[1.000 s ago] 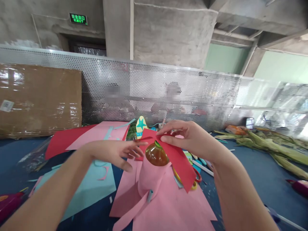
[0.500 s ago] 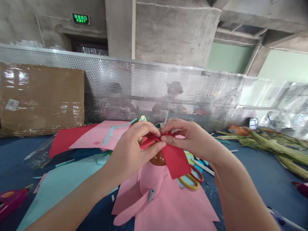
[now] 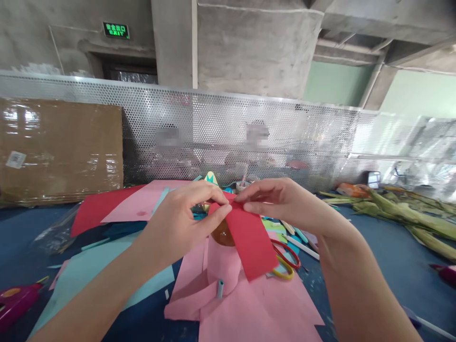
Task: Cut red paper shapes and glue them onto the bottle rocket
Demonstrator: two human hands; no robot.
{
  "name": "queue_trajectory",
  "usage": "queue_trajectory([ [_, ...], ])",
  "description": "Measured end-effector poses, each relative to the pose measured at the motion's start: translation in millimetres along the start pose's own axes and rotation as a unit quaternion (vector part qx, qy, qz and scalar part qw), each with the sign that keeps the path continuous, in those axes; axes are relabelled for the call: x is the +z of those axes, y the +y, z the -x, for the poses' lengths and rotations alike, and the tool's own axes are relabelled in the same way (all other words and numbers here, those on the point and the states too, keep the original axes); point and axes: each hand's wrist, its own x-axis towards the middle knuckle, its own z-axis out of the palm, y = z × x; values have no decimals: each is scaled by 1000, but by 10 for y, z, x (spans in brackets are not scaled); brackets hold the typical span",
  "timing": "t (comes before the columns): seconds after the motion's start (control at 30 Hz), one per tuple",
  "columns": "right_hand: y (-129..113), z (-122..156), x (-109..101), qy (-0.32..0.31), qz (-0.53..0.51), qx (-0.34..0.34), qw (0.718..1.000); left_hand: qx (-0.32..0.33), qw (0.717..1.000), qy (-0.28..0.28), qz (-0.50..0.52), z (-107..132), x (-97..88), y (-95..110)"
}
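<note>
A strip of red paper (image 3: 251, 237) is pinched by both hands at its upper end, its free end hanging down toward me. My left hand (image 3: 192, 209) grips the top edge between thumb and fingers. On the other side, my right hand (image 3: 274, 202) pinches the same edge a short way off. Behind the strip shows a shiny brown round object (image 3: 223, 233), partly covered by the paper and my left thumb. It rests on a pink paper cylinder (image 3: 223, 266). A small blue paper roll (image 3: 220, 288) stands against a pink strip at the cylinder's foot.
Pink paper sheets (image 3: 263, 313) lie under the cylinder. Scissors (image 3: 285, 273) with red and yellow handles sit right of it. Light blue paper (image 3: 74, 270) and a magenta glue gun (image 3: 19, 299) are at left. Corn husks (image 3: 402, 216) lie at right, below a perforated metal screen (image 3: 221, 118).
The red paper has swung lower and slightly left, uncovering less of its folded top. My hands have drawn slightly apart, both still pinching it.
</note>
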Motion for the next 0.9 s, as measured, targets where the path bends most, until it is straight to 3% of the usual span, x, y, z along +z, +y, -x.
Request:
queue_trajectory([
  [0.33, -37, -14, 65, 21, 25, -19, 999, -63, 998, -10, 10, -1, -55, 9],
  [0.5, -31, -24, 71, 44, 71, -17, 996, -69, 997, -9, 27, -1, -43, 51],
  [0.73, -20, -13, 61, 28, 72, -24, 997, -77, 996, -19, 45, -6, -4, 54],
  [0.9, -15, -16, 32, 20, 63, -30, 997, -42, 999, -14, 20, -6, 21, 41],
])
